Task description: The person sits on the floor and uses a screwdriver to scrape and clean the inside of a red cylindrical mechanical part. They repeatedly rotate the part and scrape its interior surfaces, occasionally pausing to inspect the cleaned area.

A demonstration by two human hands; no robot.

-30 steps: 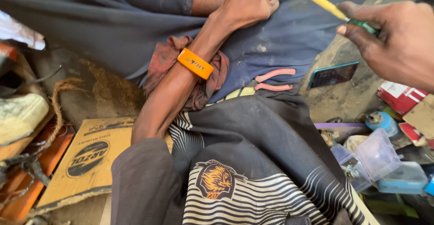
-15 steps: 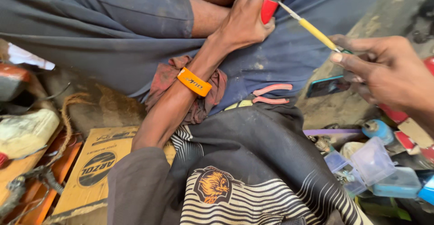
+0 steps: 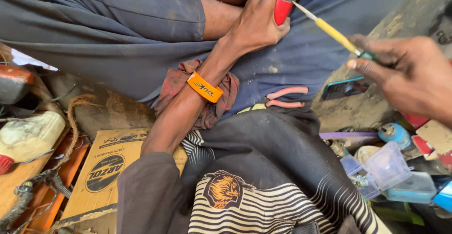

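The left hand [image 3: 256, 24] grips a small, rigid red cylinder [image 3: 282, 9]; the right hand [image 3: 405, 74] pinches a light, stiff yellow-handled screwdriver [image 3: 333, 31], tip at the cylinder's top.

person's own body, seen from above: left hand [image 3: 261, 20] and left forearm bare, with an orange wristband [image 3: 204, 87] bearing dark lettering. right hand [image 3: 409, 76] bare. dark grey short sleeve [image 3: 143, 194] at the left upper arm. shirt front [image 3: 263, 187] dark, with cream horizontal stripes and a round orange lion-head emblem [image 3: 222, 189].
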